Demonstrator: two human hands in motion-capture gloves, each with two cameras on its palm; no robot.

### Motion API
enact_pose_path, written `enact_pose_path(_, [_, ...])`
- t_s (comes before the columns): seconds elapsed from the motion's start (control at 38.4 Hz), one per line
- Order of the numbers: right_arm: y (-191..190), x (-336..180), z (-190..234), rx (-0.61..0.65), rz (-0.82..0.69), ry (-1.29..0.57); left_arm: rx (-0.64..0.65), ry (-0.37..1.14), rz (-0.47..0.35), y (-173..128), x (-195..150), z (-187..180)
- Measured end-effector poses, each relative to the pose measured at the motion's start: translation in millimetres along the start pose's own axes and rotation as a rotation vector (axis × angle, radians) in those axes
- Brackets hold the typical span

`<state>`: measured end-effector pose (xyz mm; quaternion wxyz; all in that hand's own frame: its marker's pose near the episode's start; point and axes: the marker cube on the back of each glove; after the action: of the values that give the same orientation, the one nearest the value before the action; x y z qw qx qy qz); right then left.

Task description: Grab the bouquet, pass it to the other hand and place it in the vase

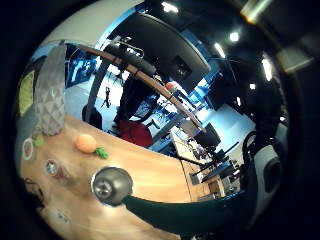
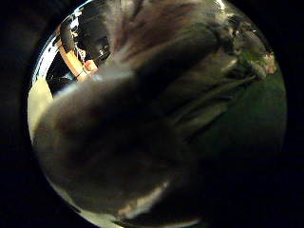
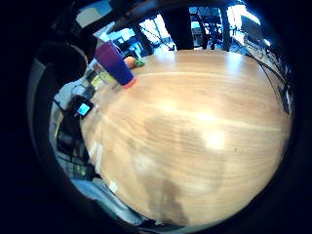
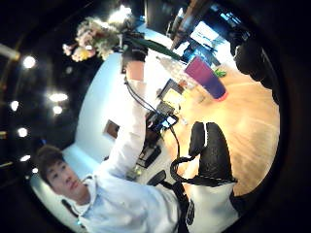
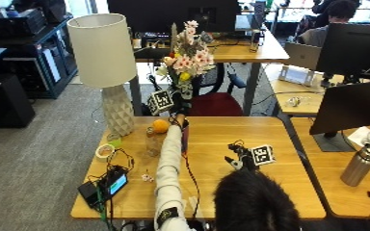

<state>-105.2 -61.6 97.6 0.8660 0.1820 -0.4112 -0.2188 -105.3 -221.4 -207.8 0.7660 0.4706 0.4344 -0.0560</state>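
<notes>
Raised high above the lamp (image 5: 105,62), the left hand (image 5: 177,106) has its grip curled round the bouquet (image 5: 186,58), over the purple vase (image 3: 115,63) on the desk (image 5: 236,144), an orange (image 5: 161,125) beside it; the right hand (image 5: 244,158) hovers spread.

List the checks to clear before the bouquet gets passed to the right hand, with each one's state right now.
1. Left hand grips the bouquet by its stems, raised above the table: ok.
2. Right hand holds nothing, fingers relaxed, ready to receive: ok.
3. Right hand close to the stems: not ok; it is low over the table, well apart from the bouquet.
4. Vase upright on the table: ok.
5. Vase mouth free of anything inside: cannot tell.
6. Lamp apart from the raised flowers: ok.
</notes>
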Motion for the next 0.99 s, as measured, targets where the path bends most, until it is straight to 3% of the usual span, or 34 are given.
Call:
enact_pose_path(0.05, [-0.6, -26.5, -3.5, 0.005, -0.039, -0.049, 0.021, -0.098, -0.034, -3.0, -19.7, 0.1])
enact_pose_path(0.13, [1.1, -77.3, -9.4, 0.003, -0.058, -0.136, 0.059, -0.127, -0.042, -4.4, -29.2, -2.4])
enact_pose_path(0.18, [3.0, -83.2, -10.0, -0.003, -0.034, -0.137, 0.05, -0.097, -0.055, -1.8, -34.8, -1.5])
enact_pose_path(0.31, [7.1, -65.7, -10.8, -0.007, 0.011, -0.042, 0.01, -0.005, -0.002, 17.0, -10.9, -21.4])
enact_pose_path(0.42, [9.7, -58.0, -10.6, 0.001, 0.017, -0.018, -0.278, -0.115, -0.197, 63.4, -57.6, -33.5])
enact_pose_path(0.47, [10.8, -55.8, -9.4, 0.006, 0.026, -0.024, -0.365, -0.216, -0.308, 87.7, -80.5, -43.4])
enact_pose_path(0.49, [11.1, -54.5, -8.7, 0.008, 0.025, -0.027, -0.381, -0.243, -0.321, 97.4, -89.8, -47.4])
enact_pose_path(0.6, [13.0, -49.3, -6.1, 0.01, 0.016, -0.042, -0.41, -0.153, -0.213, 125.0, -110.0, -53.4])
enact_pose_path(0.73, [20.5, -42.5, -8.5, 0.001, 0.069, -0.03, -0.413, -0.088, -0.208, 140.5, -109.2, -56.0])
enact_pose_path(0.86, [21.8, -36.4, -13.0, 0.022, 0.03, -0.056, -0.399, -0.235, -0.152, 140.0, -101.2, -54.2])
enact_pose_path(0.99, [24.1, -23.4, -15.2, 0.033, 0.055, -0.076, -0.414, -0.42, -0.177, 146.7, -98.3, -51.1])
